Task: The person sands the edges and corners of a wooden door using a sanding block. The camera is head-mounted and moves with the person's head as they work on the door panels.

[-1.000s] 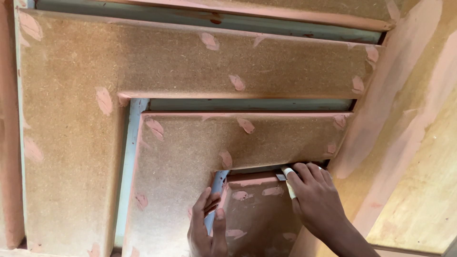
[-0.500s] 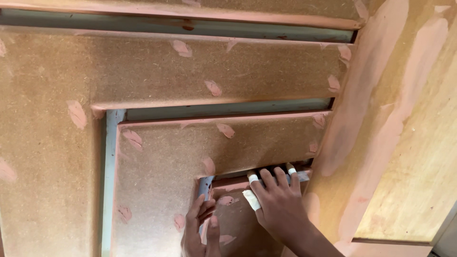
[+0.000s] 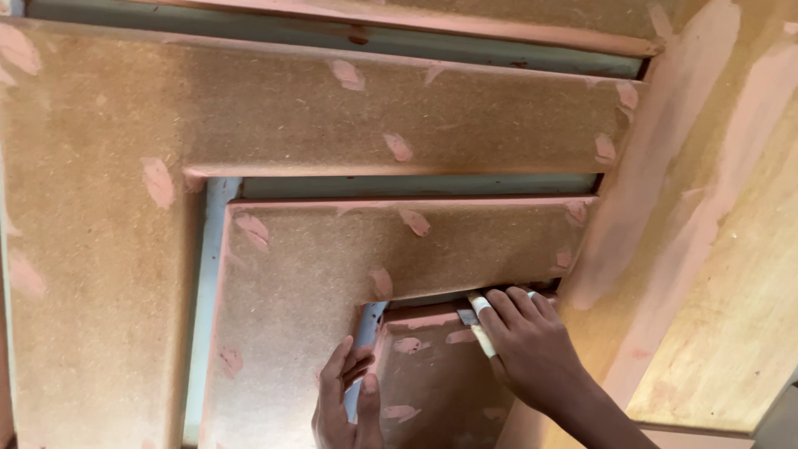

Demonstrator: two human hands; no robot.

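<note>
Held in the right hand point(image 3: 532, 349): a small putty knife point(image 3: 475, 320), pale handle lying across the fingers, grey blade poking out toward the left. Blade tip set at the narrow groove point(image 3: 465, 297) under the lower edge of the middle fibreboard panel point(image 3: 332, 274), just where that panel steps down to the smaller inner panel point(image 3: 432, 374). Fingers curled and clamped round the handle, knuckles toward the camera, probably so the blade lies flat along the seam and can press filler into it.

Lower down, the left hand point(image 3: 345, 399), holding nothing, fingers together and laid flat against the board beside the blue-grey vertical strip point(image 3: 366, 333), thumb tip against the inner panel's edge; seemingly a brace to steady the body and the reach.

All around, stepped brown fibreboard: a large outer panel point(image 3: 108, 249) wrapping the middle one, each level parted by a blue-grey recess point(image 3: 416, 185). Dabs of pinkish filler point(image 3: 399, 148) scattered over the faces, likely over fixing points, with longer smears along edges and corners. To the right, a yellowish plywood surface point(image 3: 731, 316) with broad pink filler bands point(image 3: 648, 191) running diagonally along its joints. At the top, another blue-grey gap point(image 3: 332, 37) beneath a pink-edged board.
</note>
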